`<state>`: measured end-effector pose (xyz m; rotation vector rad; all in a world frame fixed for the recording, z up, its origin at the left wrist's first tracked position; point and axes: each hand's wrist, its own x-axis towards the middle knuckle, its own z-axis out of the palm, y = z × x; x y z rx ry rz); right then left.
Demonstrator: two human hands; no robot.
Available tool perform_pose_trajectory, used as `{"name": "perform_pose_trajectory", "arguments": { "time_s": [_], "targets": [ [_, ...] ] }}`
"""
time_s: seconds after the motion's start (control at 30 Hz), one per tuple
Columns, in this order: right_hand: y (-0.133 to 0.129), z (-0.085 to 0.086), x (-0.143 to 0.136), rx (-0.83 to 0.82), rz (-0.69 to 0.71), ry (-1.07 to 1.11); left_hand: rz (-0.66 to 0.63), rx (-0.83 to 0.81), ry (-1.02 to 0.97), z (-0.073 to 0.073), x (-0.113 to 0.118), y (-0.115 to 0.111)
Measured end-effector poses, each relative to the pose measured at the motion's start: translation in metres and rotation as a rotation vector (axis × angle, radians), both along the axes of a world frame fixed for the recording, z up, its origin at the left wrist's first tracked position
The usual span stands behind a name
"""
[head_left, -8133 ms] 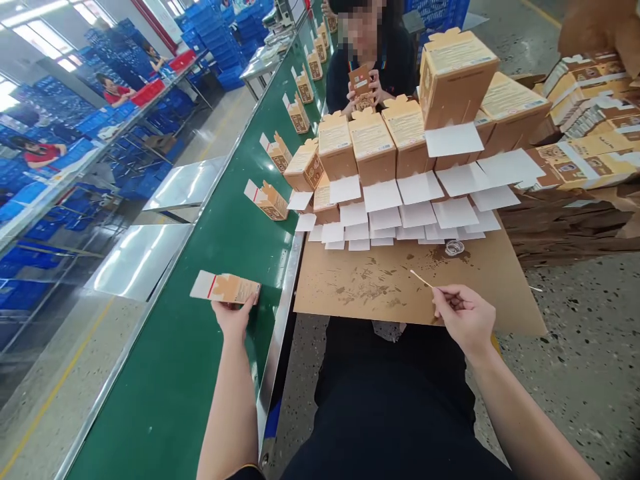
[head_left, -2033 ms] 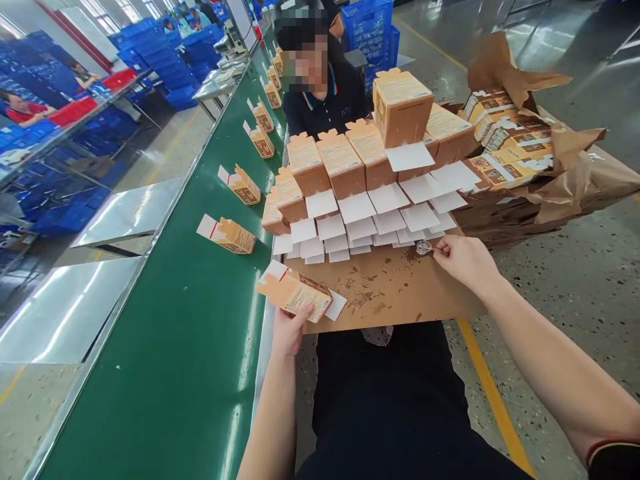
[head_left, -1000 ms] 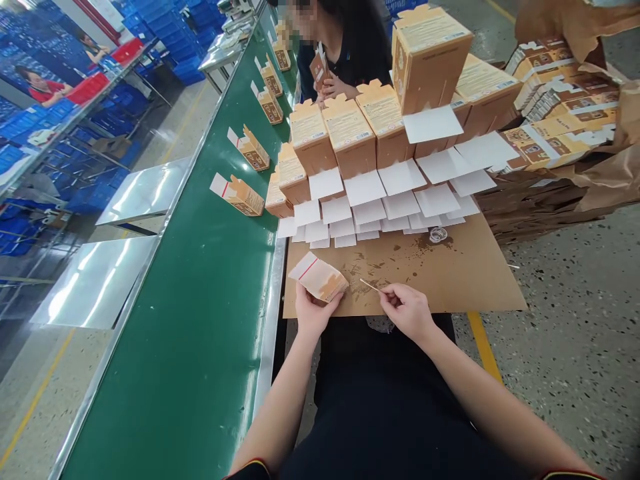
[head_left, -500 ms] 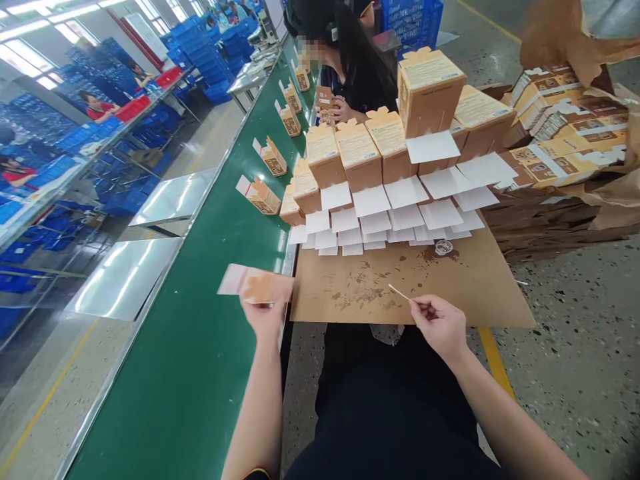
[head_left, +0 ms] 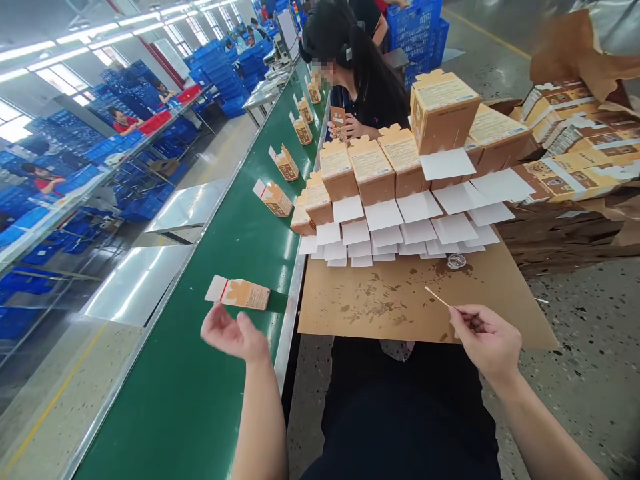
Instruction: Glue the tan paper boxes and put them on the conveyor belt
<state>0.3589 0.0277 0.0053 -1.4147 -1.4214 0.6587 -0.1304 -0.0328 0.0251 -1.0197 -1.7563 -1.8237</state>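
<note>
On the green conveyor surface (head_left: 200, 373) lies a small tan carton (head_left: 245, 294) with its white flap toward the left. Just below it, my left hand (head_left: 235, 337) is held with fingers apart and nothing in it. My right hand (head_left: 487, 337) pinches a thin cotton swab (head_left: 437, 297) over the front right of the brown board (head_left: 360, 320), its tip pointing up and left. Wet-looking dark spots mark the board. Behind them, tan boxes (head_left: 373, 173) are stacked in tiers, with white flaps sticking out toward me. A small clear dish (head_left: 456, 261) sits beside the lowest flaps.
Several open cartons (head_left: 285, 163) stand farther along the conveyor. Beyond the stack, a person (head_left: 350, 73) holds a brown carton (head_left: 339, 119). Flattened, banded cartons (head_left: 570, 173) are piled at the right. Blue crates (head_left: 415, 33) stand at the back.
My left hand has let go of the carton, which now lies on the conveyor, and has opened. My right hand, still with the swab, has moved right. The view has shifted slightly.
</note>
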Motion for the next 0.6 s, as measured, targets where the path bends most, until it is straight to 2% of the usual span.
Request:
{"name": "perform_pose_trajectory", "arguments": {
  "time_s": [0.03, 0.1, 0.2, 0.27, 0.3, 0.37, 0.43, 0.53, 0.6],
  "targets": [
    [0.0, 0.001, 0.004, -0.001, -0.013, -0.001, -0.112, -0.002, -0.037, 0.009, 0.005, 0.023],
    [0.0, 0.005, 0.007, 0.006, -0.026, -0.004, -0.287, -0.113, -0.239, 0.031, 0.014, 0.084],
    [-0.002, 0.01, 0.005, 0.039, -0.022, -0.003, -0.404, -0.392, -0.641, 0.057, 0.026, 0.18],
    [-0.005, 0.013, 0.003, 0.058, -0.033, 0.003, -0.439, -0.523, -0.768, 0.066, 0.035, 0.226],
    [-0.007, 0.014, 0.003, 0.063, -0.045, 0.005, -0.447, -0.555, -0.796, 0.067, 0.04, 0.24],
    [-0.008, 0.018, 0.007, 0.067, -0.077, -0.001, -0.458, -0.563, -0.812, 0.066, 0.046, 0.25],
    [-0.004, 0.023, 0.016, 0.072, -0.117, -0.031, -0.449, -0.543, -0.819, 0.063, 0.047, 0.239],
    [0.017, 0.035, 0.034, 0.036, -0.167, -0.166, -0.444, -0.407, -0.805, 0.055, 0.039, 0.194],
    [0.038, 0.043, 0.044, -0.049, -0.148, -0.291, -0.545, -0.292, -0.824, 0.047, 0.036, 0.152]
  ]
}}
